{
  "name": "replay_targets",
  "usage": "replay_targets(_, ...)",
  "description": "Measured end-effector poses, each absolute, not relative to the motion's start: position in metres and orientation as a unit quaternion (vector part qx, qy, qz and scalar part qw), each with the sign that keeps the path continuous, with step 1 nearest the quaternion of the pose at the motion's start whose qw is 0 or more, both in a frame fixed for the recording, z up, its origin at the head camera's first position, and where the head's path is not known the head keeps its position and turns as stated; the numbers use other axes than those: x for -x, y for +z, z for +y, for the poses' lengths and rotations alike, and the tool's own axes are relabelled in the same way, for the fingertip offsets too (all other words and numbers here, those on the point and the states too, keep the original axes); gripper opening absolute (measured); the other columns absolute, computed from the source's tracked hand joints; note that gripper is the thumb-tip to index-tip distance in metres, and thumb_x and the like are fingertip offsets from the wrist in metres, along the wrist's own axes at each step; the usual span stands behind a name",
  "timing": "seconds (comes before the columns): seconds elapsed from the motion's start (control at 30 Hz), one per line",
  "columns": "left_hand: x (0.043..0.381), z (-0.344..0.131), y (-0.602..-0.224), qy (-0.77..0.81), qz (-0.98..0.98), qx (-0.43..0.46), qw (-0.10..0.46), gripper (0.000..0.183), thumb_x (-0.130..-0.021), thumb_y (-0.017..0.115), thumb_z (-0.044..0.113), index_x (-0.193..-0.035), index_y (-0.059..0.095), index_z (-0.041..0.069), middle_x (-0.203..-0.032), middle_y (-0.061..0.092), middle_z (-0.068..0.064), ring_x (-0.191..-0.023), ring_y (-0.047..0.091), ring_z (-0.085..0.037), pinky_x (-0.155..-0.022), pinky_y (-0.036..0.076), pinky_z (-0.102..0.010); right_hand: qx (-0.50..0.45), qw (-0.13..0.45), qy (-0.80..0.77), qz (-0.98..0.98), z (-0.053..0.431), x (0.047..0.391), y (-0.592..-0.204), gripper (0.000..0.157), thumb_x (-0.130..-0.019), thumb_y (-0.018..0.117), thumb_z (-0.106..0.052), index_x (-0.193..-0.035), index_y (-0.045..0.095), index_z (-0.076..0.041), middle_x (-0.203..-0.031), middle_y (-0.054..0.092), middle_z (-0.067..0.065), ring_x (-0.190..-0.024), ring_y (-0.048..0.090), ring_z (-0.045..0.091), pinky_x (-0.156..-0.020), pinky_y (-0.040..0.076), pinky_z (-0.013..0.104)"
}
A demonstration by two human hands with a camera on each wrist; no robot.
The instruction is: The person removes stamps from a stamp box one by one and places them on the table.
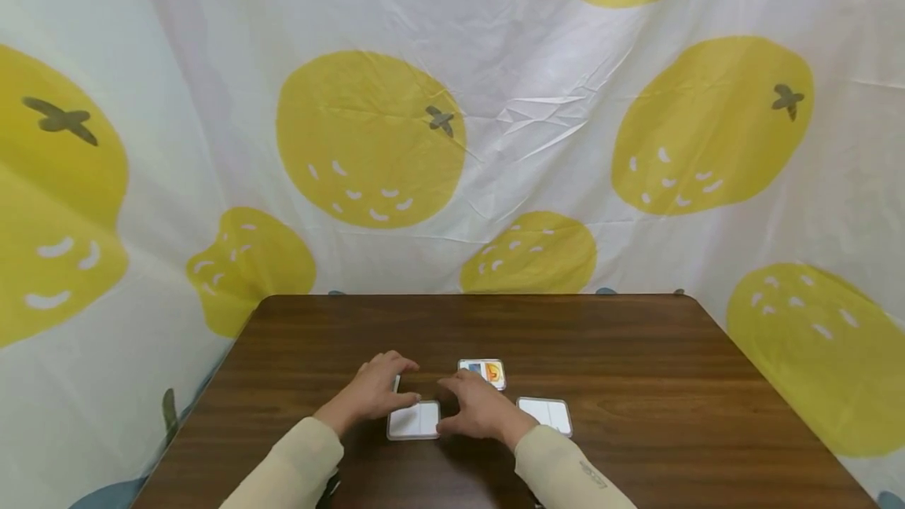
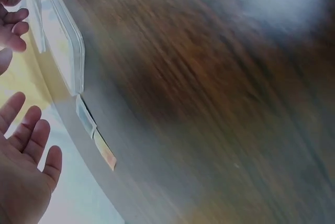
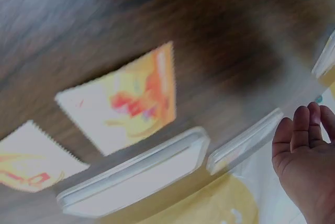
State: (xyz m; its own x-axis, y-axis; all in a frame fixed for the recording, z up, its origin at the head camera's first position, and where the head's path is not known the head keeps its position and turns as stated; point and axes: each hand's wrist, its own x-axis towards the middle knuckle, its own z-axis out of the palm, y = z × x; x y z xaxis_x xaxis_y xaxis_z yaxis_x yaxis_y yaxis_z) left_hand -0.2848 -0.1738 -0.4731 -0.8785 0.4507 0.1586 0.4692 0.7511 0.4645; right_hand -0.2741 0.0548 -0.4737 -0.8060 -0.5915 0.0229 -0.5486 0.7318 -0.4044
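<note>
My left hand hovers at the back left of a flat clear case with a white face, thumb right at its rim. On that case's other side is my right hand, its fingers loosely bent and its thumb close to the case edge. Behind the right hand lies a second case with blue and orange pictures, partly covered by the fingers. Two small paper pieces with toothed edges, like stamps, show in the right wrist view, the larger one yellow and orange. Nothing shows gripped in either hand.
Another white-faced case lies beside my right wrist. A pale edge of something peeks out behind the left hand. The dark wood table ends at the back against a cloth printed with yellow fruit.
</note>
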Motion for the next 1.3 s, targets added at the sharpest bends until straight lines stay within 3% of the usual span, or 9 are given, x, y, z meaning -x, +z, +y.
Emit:
replay_targets(0.2, 0.290, -0.165, -0.472, -0.269, -0.934, 0.236, 0.015, 0.055, -0.083, 0.077, 0.031, -0.126, 0.062, 0.001, -0.118, 0.059, -0.016, -0.113, 0.051, -0.035, -0.093, 0.038, -0.058, 0.309, 0.034, -0.216, 0.926, 0.071, 0.284, -0.473, 0.068, -0.081, 0.081, -0.036, -0.133, 0.058, 0.001, -0.123, 0.056, 0.015, -0.116, 0.055, 0.033, -0.096, 0.046, 0.046)
replay_targets(0.57, 0.295, -0.147, -0.470, -0.271, -0.937, 0.221, 0.000, 0.066, -0.081, 0.080, 0.035, -0.133, 0.057, 0.001, -0.125, 0.057, -0.016, -0.119, 0.049, -0.036, -0.097, 0.036, -0.058, 0.288, 0.024, -0.256, 0.922, 0.099, 0.295, -0.461, 0.064, -0.081, 0.081, -0.028, -0.132, 0.059, 0.004, -0.117, 0.057, 0.013, -0.109, 0.055, 0.032, -0.094, 0.045, 0.049)
replay_targets(1.3, 0.310, -0.112, -0.479, -0.286, -0.934, 0.212, -0.021, 0.074, -0.078, 0.084, 0.035, -0.136, 0.055, 0.000, -0.128, 0.055, -0.016, -0.121, 0.048, -0.035, -0.101, 0.035, -0.056, 0.289, -0.033, -0.204, 0.935, 0.154, 0.325, -0.459, 0.062, -0.078, 0.082, -0.024, -0.128, 0.061, 0.005, -0.118, 0.058, 0.017, -0.112, 0.055, 0.036, -0.095, 0.045, 0.049)
